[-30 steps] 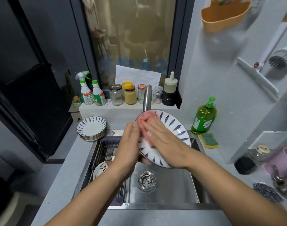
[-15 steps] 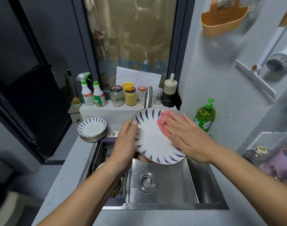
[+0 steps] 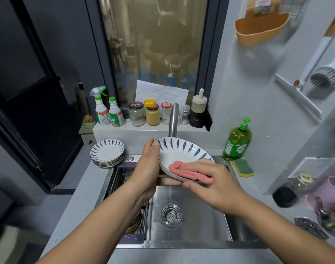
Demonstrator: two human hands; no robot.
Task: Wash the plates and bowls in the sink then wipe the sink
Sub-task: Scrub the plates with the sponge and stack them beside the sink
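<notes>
- Gripping the plate [image 3: 182, 155] by its left rim, the left hand [image 3: 145, 168] holds it tilted over the sink [image 3: 191, 216], mid-frame.
- Right hand [image 3: 210, 180], fingers flat, presses the pink cloth [image 3: 185, 171] on its near right edge.

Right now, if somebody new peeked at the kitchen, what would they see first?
Most likely the white plate with blue leaf marks, held over the steel sink: the left hand grips its left rim and the right hand presses a pink cloth on it. Next, the stack of matching plates on the counter left of the sink, and the green soap bottle on the right.
</notes>
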